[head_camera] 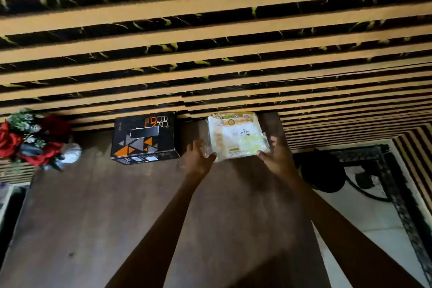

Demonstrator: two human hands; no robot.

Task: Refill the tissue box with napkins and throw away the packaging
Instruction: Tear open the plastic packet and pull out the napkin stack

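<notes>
A pack of white napkins in clear plastic wrap with yellow-green print [236, 135] lies at the far edge of the brown wooden table [93, 217], against the wall. My left hand [198, 158] touches its near left corner and my right hand [274, 155] touches its near right corner, fingers curled on the wrap. To the left of the pack stands a black tissue box with orange and grey triangles [145, 139], its top slot dark and showing no tissue.
A bunch of red and white artificial flowers [32, 140] sits at the table's far left. A striped tan and black slatted wall [210, 42] rises behind. A dark round object [322, 170] stands on the patterned floor [374, 206] to the right.
</notes>
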